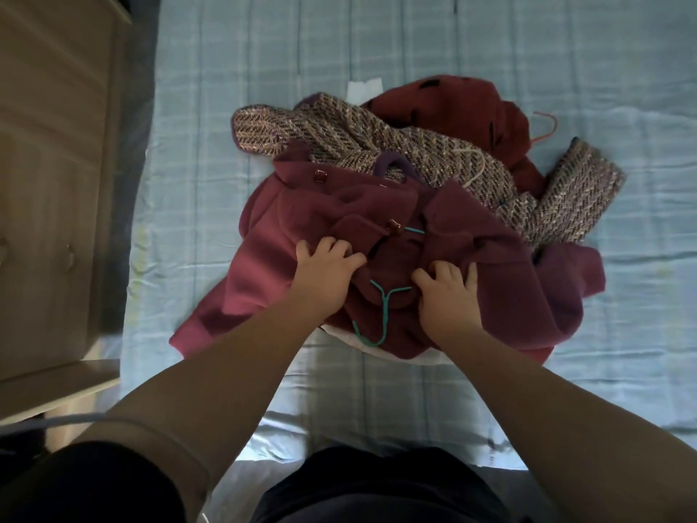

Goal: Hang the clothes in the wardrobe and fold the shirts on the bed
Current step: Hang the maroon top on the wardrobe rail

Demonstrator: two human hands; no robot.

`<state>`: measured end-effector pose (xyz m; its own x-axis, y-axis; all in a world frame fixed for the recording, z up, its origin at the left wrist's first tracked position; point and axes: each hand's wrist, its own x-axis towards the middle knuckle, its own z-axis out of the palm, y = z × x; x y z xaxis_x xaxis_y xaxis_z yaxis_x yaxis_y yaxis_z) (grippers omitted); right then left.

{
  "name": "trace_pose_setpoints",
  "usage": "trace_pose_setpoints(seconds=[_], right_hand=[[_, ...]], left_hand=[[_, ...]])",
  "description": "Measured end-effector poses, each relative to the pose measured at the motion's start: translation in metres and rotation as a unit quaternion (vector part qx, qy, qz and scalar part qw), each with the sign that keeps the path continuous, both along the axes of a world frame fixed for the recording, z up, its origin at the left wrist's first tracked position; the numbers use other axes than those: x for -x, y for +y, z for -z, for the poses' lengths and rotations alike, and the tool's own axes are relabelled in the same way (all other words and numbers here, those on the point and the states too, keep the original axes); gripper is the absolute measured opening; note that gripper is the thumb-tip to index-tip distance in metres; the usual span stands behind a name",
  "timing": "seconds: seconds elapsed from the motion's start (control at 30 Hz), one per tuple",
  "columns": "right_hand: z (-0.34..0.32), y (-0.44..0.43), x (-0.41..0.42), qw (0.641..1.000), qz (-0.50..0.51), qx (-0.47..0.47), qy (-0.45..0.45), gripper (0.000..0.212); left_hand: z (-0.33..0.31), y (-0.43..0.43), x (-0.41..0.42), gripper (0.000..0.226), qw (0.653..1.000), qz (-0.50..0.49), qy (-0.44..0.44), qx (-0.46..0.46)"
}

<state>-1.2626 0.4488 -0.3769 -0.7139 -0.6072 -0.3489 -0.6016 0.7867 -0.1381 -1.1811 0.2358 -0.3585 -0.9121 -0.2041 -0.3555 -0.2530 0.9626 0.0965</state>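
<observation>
Far left: wooden cabinet [56, 183] close along the side edge of the bed [211, 107], a dark gap between them. Then a wide strip of blue checked sheet, running on past the far side of the pile, room to spread things out. Mid-bed, a plum coat [271, 266] uppermost on the heap, one sleeve trailing toward the near left. Left hand [326, 271] on the coat near its collar, fingers bent and dug into the cloth. Teal hanger [377, 318] between the two hands, hook toward the near edge, partly buried in the coat. Right hand [447, 296] just beside it, fingers curled, bunching the same coat. Behind, a tweed jacket [377, 145] with a white hanger [477, 160] on it; further right a dark red garment [452, 103] and a pink hanger hook [548, 124] — then sheet again out to the right.
</observation>
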Motion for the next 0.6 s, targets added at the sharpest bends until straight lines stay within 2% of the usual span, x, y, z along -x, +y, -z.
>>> trace_pose_setpoints(seconds=[0.2, 0.33, 0.4, 0.5, 0.6], right_hand=[[-0.049, 0.024, 0.001, 0.987, -0.007, 0.151, 0.051, 0.029], [-0.091, 0.038, 0.007, 0.941, 0.045, 0.314, -0.120, 0.044], [-0.115, 0.043, 0.008, 0.929, 0.039, 0.342, -0.135, 0.050], [-0.153, 0.045, 0.008, 0.928, -0.013, 0.356, -0.105, 0.046], [-0.194, 0.034, 0.007, 0.944, -0.077, 0.315, -0.061, 0.041]], left_hand=[[-0.051, 0.012, -0.025, 0.038, 0.993, -0.037, 0.111, -0.003], [-0.108, 0.024, -0.040, 0.037, 0.981, -0.080, 0.170, -0.043], [-0.138, 0.030, -0.056, 0.037, 0.973, -0.103, 0.199, -0.052], [-0.180, 0.036, -0.087, 0.037, 0.956, -0.137, 0.244, -0.085], [-0.221, 0.037, -0.122, 0.032, 0.940, -0.172, 0.287, -0.067]])
